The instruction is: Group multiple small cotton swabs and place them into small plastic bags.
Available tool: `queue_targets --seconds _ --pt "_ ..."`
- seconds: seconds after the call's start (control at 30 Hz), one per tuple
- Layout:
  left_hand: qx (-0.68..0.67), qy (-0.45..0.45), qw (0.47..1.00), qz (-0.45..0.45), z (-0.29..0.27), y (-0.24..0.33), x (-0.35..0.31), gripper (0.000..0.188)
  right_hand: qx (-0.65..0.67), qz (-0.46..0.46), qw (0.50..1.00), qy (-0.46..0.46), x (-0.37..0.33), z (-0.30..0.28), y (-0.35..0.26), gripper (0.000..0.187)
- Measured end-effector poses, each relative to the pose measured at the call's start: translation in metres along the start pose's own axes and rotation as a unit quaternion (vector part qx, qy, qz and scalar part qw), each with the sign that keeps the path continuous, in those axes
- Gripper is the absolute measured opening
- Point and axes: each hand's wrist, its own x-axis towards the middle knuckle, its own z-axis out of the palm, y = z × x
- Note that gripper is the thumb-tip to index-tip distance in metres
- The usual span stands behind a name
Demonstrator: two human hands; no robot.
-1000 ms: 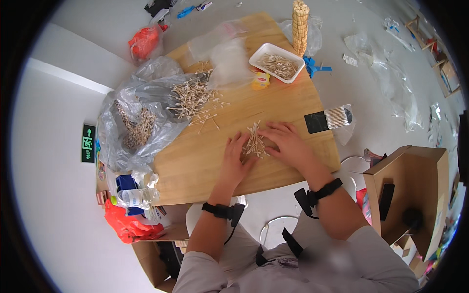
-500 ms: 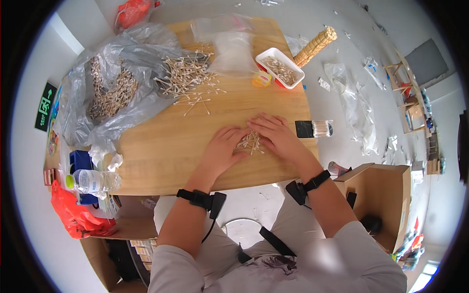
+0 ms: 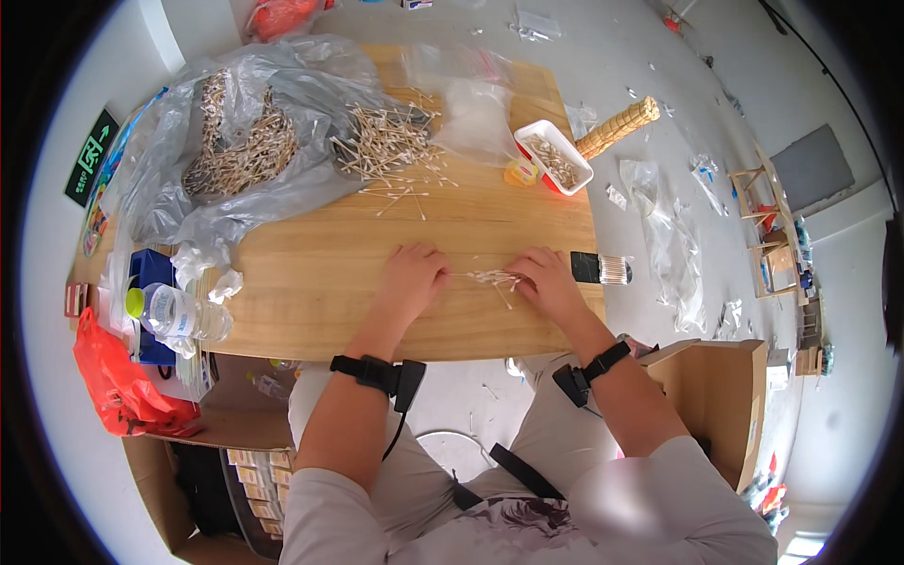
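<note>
A small bunch of cotton swabs (image 3: 493, 278) lies between my two hands on the wooden table, most of them pointing sideways and one or two slanting toward me. My right hand (image 3: 548, 282) is closed, its fingertips gripping the right ends of that bunch. To the left, my left hand (image 3: 412, 275) has its fingers bent together, apart from the bunch. Whatever is in its fingertips, if anything, is too small to make out. Both wrists wear black straps with small box-shaped devices.
Farther off lie a large pile of swabs (image 3: 391, 143) and a grey plastic bag (image 3: 325, 193) holding more. A white tray (image 3: 586, 179) of swabs, a black-ended swab pack (image 3: 585, 267) and a clear bag (image 3: 474, 118) sit rightward. A bottle (image 3: 198, 317) lies at left.
My hands have moved apart from around the gathered swabs, the left one leftward. The bunch now lies flatter and more sideways, by the right fingers. The whole view has shifted slightly.
</note>
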Motion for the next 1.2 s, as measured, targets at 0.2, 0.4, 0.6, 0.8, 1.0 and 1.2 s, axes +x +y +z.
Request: queue_targets --seconds 0.2,0.4,0.6,0.8,1.0,1.2 --pt "0.007 0.072 0.993 -0.092 -0.003 -0.027 0.007 0.012 0.036 0.105 0.993 0.034 -0.027 0.002 -0.011 0.027" --pt "0.009 0.145 0.989 -0.035 -0.018 0.003 0.035 0.030 0.069 0.064 0.994 0.053 -0.010 0.009 -0.022 0.030" --pt "-0.120 -0.093 0.987 0.044 -0.020 0.035 0.021 0.058 0.260 0.250 0.931 0.058 -0.003 0.003 -0.012 0.029" --pt "-0.093 -0.135 0.982 0.099 -0.001 0.040 0.016 0.059 0.155 0.176 0.971 0.056 -0.037 -0.004 -0.012 0.025" --pt "-0.064 -0.084 0.990 0.093 0.021 0.050 0.012 0.037 0.167 0.242 0.954 0.056 -0.045 0.001 -0.023 0.015" --pt "-0.067 -0.057 0.992 0.085 0.034 0.043 0.005 0.036 0.185 0.271 0.942 0.068 -0.035 0.010 -0.030 0.009"
